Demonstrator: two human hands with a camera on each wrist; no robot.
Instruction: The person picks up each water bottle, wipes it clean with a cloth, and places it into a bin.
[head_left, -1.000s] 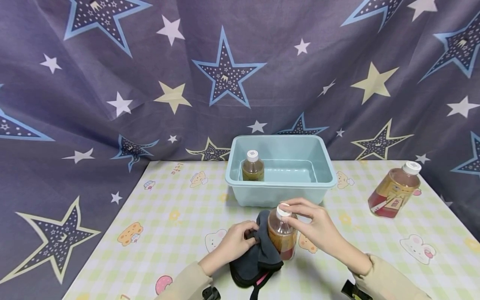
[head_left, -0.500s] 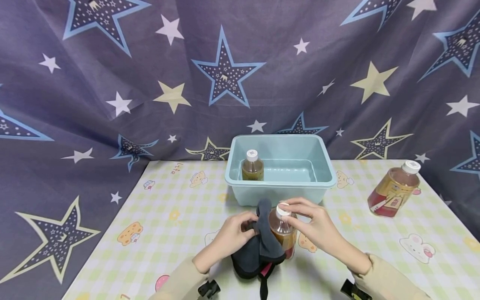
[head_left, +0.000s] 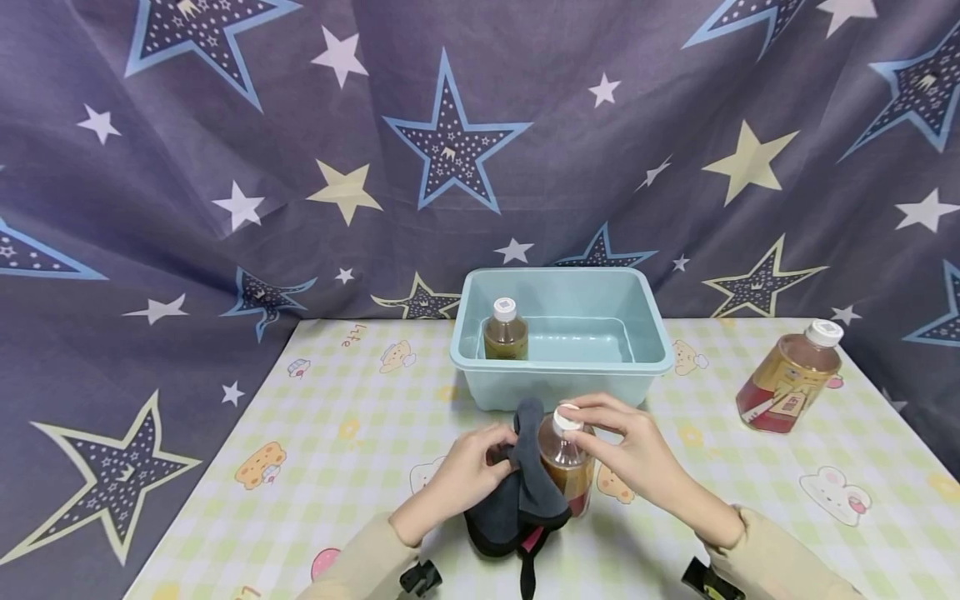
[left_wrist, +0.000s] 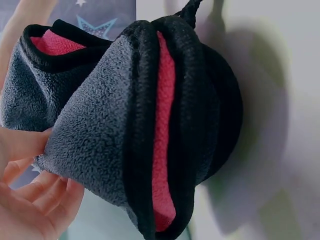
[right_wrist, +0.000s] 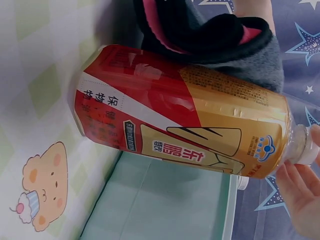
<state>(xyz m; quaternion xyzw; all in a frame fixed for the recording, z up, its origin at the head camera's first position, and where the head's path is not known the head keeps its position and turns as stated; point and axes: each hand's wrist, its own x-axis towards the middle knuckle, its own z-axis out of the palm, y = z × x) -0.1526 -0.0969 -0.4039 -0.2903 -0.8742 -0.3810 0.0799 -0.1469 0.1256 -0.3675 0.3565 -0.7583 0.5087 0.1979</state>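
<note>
A dark grey plush cloth [head_left: 510, 508] with black edging and a pink inner side hangs bunched from my left hand [head_left: 461, 475], which pinches it between thumb and fingers. The cloth lies against the left side of a bottle [head_left: 562, 454] with a gold and red label. My right hand [head_left: 633, 442] grips the bottle's white cap [head_left: 567, 417] from above, and the bottle stands upright on the table. In the right wrist view the label [right_wrist: 165, 115] shows in full, with the cloth [right_wrist: 250, 60] beside it. The left wrist view shows the folds of the cloth [left_wrist: 95, 110] close up.
Behind the hands stands a light blue plastic bin [head_left: 562, 385] with one white-capped bottle [head_left: 506, 333] inside, at its left. Another bottle [head_left: 787, 379] with a red and gold label stands at the table's right. A checked cloth [head_left: 337, 467] covers the table, and a starry curtain [head_left: 570, 208] hangs behind.
My left hand has shifted slightly up with the cloth, whose folds have risen and cover more of the bottle's left side. My right hand stays on the cap.
</note>
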